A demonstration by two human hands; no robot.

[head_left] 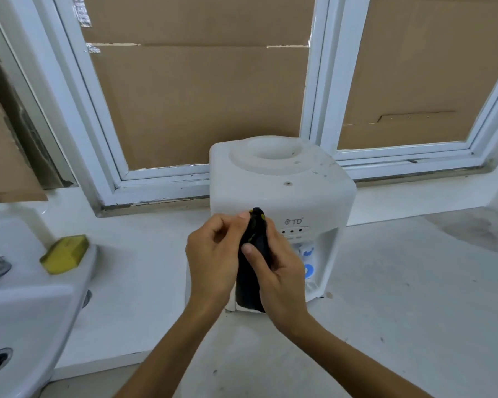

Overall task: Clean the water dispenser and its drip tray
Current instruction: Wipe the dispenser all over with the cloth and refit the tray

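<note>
1. The white water dispenser is stood on the pale counter, backed against the window frame whose panes are covered with cardboard; its bottle well on top is left open and specks of dirt are seen around it.
2. A black cloth with small yellow marks is held up directly in front of the dispenser's face, so the left tap area and most of the drip tray are hidden.
3. The cloth's upper part is pinched by the left hand, fingers curled and thumb pressed near the top edge.
4. Its lower length is gripped by the right hand — thumb laid across the front, fingers wrapped behind.
5. This two-handed hold is judged to be a folding or bunching of the cloth into a pad before wiping; no contact with the dispenser can be confirmed.
6. Blue tap levers are seen just right of the hands.
7. A yellow sponge is left on the rim of the sink, well left of the dispenser — within reach for scrubbing.
</note>
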